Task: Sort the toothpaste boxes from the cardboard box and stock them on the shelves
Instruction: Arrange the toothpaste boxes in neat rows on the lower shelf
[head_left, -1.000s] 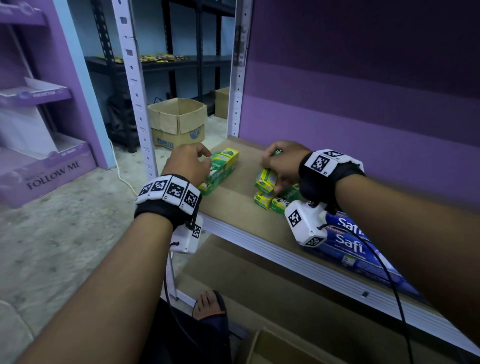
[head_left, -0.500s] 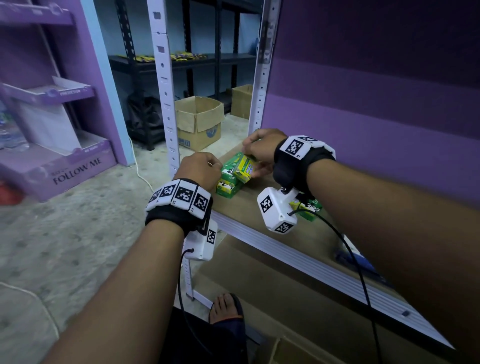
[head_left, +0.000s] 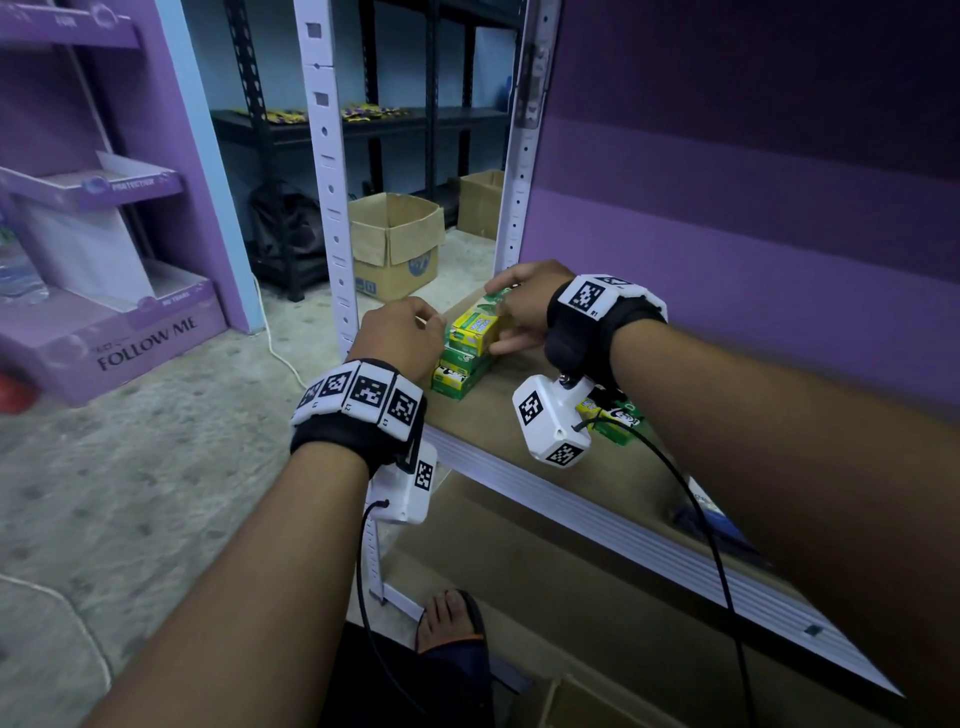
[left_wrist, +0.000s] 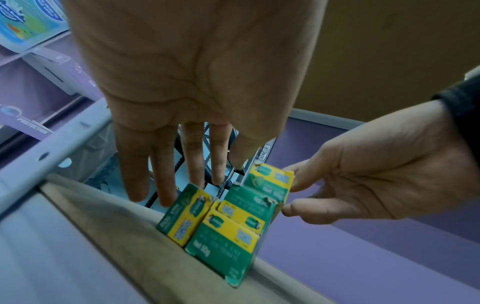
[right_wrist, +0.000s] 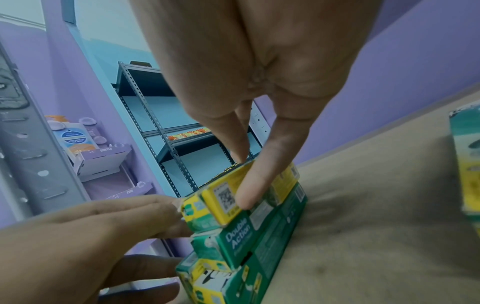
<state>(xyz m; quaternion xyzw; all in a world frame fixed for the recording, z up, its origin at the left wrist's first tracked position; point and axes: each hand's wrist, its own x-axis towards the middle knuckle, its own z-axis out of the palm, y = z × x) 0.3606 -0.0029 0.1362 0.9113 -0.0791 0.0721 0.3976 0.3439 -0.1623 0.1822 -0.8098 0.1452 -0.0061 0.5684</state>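
Observation:
A stack of green-and-yellow toothpaste boxes (head_left: 460, 364) (left_wrist: 226, 232) lies at the left end of the brown shelf board (head_left: 519, 415). My right hand (head_left: 524, 306) (right_wrist: 246, 181) pinches the top box (head_left: 475, 330) (right_wrist: 215, 203) between thumb and fingers, on top of the stack. Straight fingers of my left hand (head_left: 400, 338) (left_wrist: 179, 191) touch the stack's near ends. More green boxes (head_left: 615, 421) lie loose under my right wrist. Blue boxes (head_left: 711, 514) show partly behind my right forearm.
A white shelf upright (head_left: 327, 182) stands just left of the stack, and a purple panel backs the shelf. An open cardboard box (head_left: 395, 249) sits on the floor behind. A purple display stand (head_left: 130, 332) is at the left. My sandalled foot (head_left: 452, 618) is below the shelf edge.
My right hand left the loose boxes on the right, carrying one box leftward onto the stack. My left hand stayed at the stack's end.

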